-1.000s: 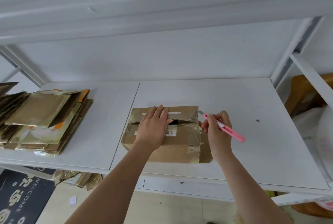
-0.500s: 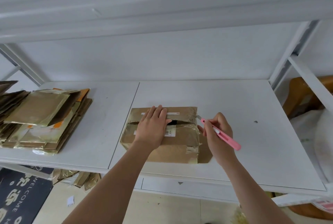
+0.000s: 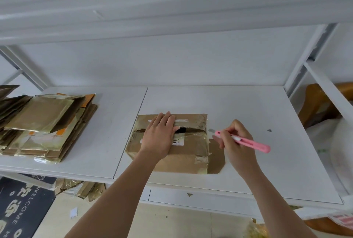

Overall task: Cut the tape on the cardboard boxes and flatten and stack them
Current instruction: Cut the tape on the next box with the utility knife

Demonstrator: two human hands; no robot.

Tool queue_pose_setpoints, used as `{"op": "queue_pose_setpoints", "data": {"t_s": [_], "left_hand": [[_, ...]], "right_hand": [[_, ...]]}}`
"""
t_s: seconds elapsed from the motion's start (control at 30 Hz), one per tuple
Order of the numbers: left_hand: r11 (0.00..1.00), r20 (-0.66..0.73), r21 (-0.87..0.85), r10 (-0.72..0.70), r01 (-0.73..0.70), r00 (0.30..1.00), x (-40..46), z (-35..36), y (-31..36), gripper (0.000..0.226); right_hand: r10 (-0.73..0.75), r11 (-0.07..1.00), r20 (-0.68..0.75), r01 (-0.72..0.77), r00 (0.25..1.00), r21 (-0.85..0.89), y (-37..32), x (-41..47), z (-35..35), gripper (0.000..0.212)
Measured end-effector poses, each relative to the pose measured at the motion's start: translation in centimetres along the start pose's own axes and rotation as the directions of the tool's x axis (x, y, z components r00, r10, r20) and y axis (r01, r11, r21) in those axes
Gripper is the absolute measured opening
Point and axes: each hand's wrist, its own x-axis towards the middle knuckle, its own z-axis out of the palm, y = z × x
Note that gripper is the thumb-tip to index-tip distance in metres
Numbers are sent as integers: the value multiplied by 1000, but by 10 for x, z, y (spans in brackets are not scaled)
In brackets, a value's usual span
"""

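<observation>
A taped brown cardboard box (image 3: 191, 147) lies on the white shelf (image 3: 267, 161), its top partly split with a dark gap and a white barcode label. My left hand (image 3: 160, 136) rests flat on the box top with straight fingers. My right hand (image 3: 235, 142) grips a pink utility knife (image 3: 248, 142) just right of the box, the blade end pointing left toward the box's right side. A side flap (image 3: 215, 155) lies open flat on the shelf beside the box. A stack of flattened boxes (image 3: 44, 123) sits at the left.
A white upright post (image 3: 305, 54) bounds the shelf at the right, with brown and white items behind it. Cardboard scraps (image 3: 80, 188) and a dark welcome mat (image 3: 21, 207) lie on the floor below.
My right hand with the knife has drawn away to the right, off the box's right edge. My left hand has stayed on the box top.
</observation>
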Motion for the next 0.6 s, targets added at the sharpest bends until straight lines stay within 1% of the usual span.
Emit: {"op": "queue_pose_setpoints", "data": {"t_s": [0.07,0.17,0.2,0.27,0.33,0.4,0.43,0.5,0.53,0.6], "left_hand": [[1000,1,-22,2,-2,1000,1,1,-1,48],[998,10,-55,14,-13,1000,2,3,-4,48],[997,15,-70,20,-19,1000,1,4,-5,48],[994,29,-104,20,-17,999,0,4,-5,52],[998,33,-65,-1,3,999,-2,2,-4,55],[996,8,57,-74,73,997,-6,0,0,56],[983,-20,115,-141,142,990,-8,-3,5,57],[928,-83,206,-298,309,951,-13,-11,14,61],[896,-90,243,-361,372,928,-16,-16,17,66],[857,-4,274,-452,436,892,-20,-25,19,75]], "right_hand": [[4,1000,-43,-3,999,25,0,5,4,18],[14,999,28,-12,1000,-49,3,7,12,17],[22,999,36,-20,999,-50,6,7,12,18],[37,999,-7,-37,999,10,8,12,9,18],[-3,1000,-72,3,997,9,9,21,5,18],[-20,1000,-60,19,998,-10,8,33,8,17],[-10,1000,-32,10,999,-16,7,40,13,17],[23,999,39,-22,999,-41,9,51,24,18],[43,998,79,-39,996,-50,10,55,30,18],[47,998,133,-40,990,-57,13,59,37,19]]}}
